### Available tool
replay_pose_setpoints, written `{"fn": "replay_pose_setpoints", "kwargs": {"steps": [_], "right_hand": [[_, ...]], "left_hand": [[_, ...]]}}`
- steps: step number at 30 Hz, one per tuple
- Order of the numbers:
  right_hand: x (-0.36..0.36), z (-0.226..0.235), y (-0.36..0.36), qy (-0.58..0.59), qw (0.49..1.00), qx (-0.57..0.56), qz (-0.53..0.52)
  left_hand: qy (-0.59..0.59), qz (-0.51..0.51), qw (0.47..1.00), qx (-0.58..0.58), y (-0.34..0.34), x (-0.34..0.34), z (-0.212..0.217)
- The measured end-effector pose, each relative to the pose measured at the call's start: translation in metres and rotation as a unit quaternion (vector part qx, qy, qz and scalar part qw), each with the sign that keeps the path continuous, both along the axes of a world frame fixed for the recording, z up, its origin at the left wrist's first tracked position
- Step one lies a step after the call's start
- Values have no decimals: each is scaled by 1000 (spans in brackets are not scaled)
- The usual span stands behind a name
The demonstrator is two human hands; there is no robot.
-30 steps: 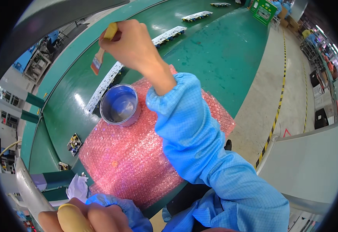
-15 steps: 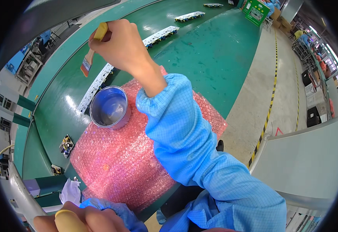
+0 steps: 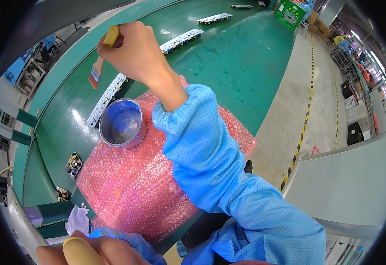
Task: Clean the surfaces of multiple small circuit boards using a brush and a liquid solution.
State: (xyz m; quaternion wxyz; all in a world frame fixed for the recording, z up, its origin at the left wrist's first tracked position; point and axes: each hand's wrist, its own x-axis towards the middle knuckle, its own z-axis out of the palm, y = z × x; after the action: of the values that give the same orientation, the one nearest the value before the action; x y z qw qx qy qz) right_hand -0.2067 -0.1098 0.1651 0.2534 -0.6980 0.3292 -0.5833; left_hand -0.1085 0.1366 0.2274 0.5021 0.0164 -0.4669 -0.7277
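Observation:
My right hand (image 3: pixel 133 53) is raised over the green line, its fingers closed on a flat paintbrush (image 3: pixel 96 74). The brush hangs bristles down, with a pale handle and reddish-brown bristles; a yellow finger cot covers one finger. Below and to the right of the brush, a round metal pot (image 3: pixel 121 124) stands on pink bubble wrap (image 3: pixel 131 185), some liquid at its bottom. Beside the pot, a long white circuit board (image 3: pixel 106 99) lies on the green conveyor. At the lower left edge, my left hand (image 3: pixel 91 251) has bent fingers, one in a yellow cot; anything inside is hidden.
More white boards (image 3: pixel 182 41) lie farther along the conveyor (image 3: pixel 228 66). Small component assemblies (image 3: pixel 73 165) sit left of the bubble wrap, near a crumpled white cloth or paper (image 3: pixel 78 221). A grey machine panel (image 3: pixel 347 185) stands on the right. Other people work in the far background.
The brush has swung slightly left and tilted a little more in my right hand. The whole view has shifted slightly; the pot and the boards look unmoved.

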Motion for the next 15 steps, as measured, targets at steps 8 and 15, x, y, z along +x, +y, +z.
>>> {"fn": "replay_pose_setpoints", "kwargs": {"steps": [8, 15], "right_hand": [[-9, 0, 0, 8, 1000, 1, -3], [-12, 5, 2, 1, 1000, 6, 4]], "left_hand": [[-96, -65, 992, 48, 3, 33, 10], [-29, -6, 999, 33, 4, 1, -2]]}}
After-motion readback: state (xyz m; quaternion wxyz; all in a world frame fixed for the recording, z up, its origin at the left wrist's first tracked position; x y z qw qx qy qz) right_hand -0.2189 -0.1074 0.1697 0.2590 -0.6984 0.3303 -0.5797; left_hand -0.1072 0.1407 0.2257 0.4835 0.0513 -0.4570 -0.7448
